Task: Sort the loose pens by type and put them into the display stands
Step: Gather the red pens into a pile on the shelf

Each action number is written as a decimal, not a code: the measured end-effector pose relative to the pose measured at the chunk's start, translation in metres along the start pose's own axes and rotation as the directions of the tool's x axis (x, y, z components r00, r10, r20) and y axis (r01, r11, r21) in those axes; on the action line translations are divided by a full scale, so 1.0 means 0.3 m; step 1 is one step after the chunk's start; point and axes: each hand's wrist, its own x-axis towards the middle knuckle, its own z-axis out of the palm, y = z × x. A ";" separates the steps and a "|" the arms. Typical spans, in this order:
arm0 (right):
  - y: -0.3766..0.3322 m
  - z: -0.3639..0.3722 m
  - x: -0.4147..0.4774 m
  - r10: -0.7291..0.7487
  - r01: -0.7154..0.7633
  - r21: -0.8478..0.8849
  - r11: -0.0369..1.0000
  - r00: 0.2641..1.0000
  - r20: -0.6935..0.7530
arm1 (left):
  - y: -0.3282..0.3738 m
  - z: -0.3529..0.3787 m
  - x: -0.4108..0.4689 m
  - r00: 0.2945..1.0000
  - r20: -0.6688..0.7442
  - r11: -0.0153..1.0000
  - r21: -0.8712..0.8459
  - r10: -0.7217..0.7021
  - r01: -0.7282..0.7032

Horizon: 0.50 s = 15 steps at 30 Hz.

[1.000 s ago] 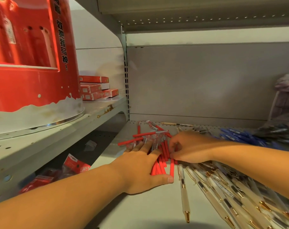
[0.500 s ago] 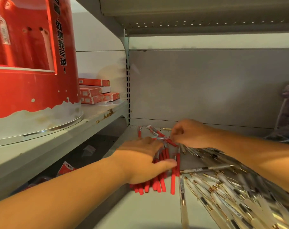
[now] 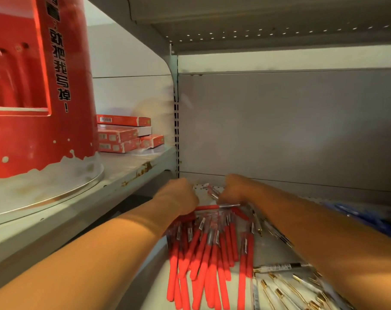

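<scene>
The L hand point(image 3: 179, 195) is seen from the back, fingers curled, at the far end of the pen pile. 1 crosswise red pen point(image 3: 209, 207) is gripped at its red end, and its clear end reaches to just under the R hand point(image 3: 233, 190). The R hand is also curled, knuckles up, approx. level w/ the L hand and near it. A red-capped pen end point(image 3: 212, 191) is seen sticking out at its fingers. W/ the blur and the fingers hidden, it cannot be told whether anything is grasped there. Both forearms are stretched in from the near edge.

Between the forearms the red pens point(image 3: 203, 253) are heaped on the lower shelf point(image 3: 268, 251). Most are laid lengthwise, red barrels toward the camera, clear ends toward the hands. To the R, clear pens w/ gold tips point(image 3: 286, 287) are spread by the near edge, partly hidden by the R forearm. Blue pens point(image 3: 358, 217) are glimpsed beyond that arm, blurred.

On the higher shelf point(image 3: 114, 175) at L a big red display stand point(image 3: 62, 135) is set, w/ black characters down its side. Behind it a stack of red boxes point(image 3: 120, 136) is piled. The bay is closed off by a grey back panel point(image 3: 279, 130).
</scene>
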 end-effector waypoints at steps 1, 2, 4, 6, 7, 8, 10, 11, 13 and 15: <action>0.001 -0.007 0.003 0.021 -0.020 -0.013 1.000 0.999 0.047 | 0.000 0.007 0.017 1.000 0.012 1.000 -0.007 -0.022 0.022; 0.005 -0.010 0.006 0.033 -0.030 -0.033 0.999 0.995 0.095 | 0.002 0.013 0.032 0.999 0.016 0.999 -0.010 -0.037 0.038; 0.013 -0.008 0.012 0.042 -0.034 -0.059 0.998 0.988 0.147 | 0.012 0.024 0.063 0.998 0.016 0.998 -0.006 -0.055 0.055; 0.020 0.006 0.028 0.042 -0.039 -0.026 0.999 0.991 0.125 | 0.028 0.030 0.085 0.996 0.025 0.997 -0.011 -0.082 0.083; 0.024 0.012 0.030 0.040 -0.040 -0.003 0.999 0.994 0.097 | 0.036 0.036 0.095 0.995 0.032 0.996 -0.012 -0.091 0.091; 0.025 0.016 0.031 0.039 -0.040 0.013 0.999 0.997 0.072 | 0.044 0.039 0.100 0.994 0.042 0.995 -0.012 -0.103 0.103; 0.034 0.019 0.030 0.050 -0.051 0.069 0.996 0.999 0.022 | 0.051 0.052 0.109 0.991 0.058 0.993 -0.003 -0.118 0.118; 0.040 0.019 0.030 0.051 -0.051 0.105 0.993 0.999 0.000 | 0.050 0.060 0.115 0.991 0.057 0.993 0.004 -0.118 0.118; 0.055 0.017 0.028 0.049 -0.046 0.178 0.983 0.999 -0.013 | 0.050 0.068 0.114 0.993 0.054 0.994 0.020 -0.105 0.104; 0.069 0.016 0.027 0.048 -0.045 0.287 0.957 0.999 -0.005 | 0.048 0.070 0.114 0.998 0.038 0.998 0.031 -0.049 0.048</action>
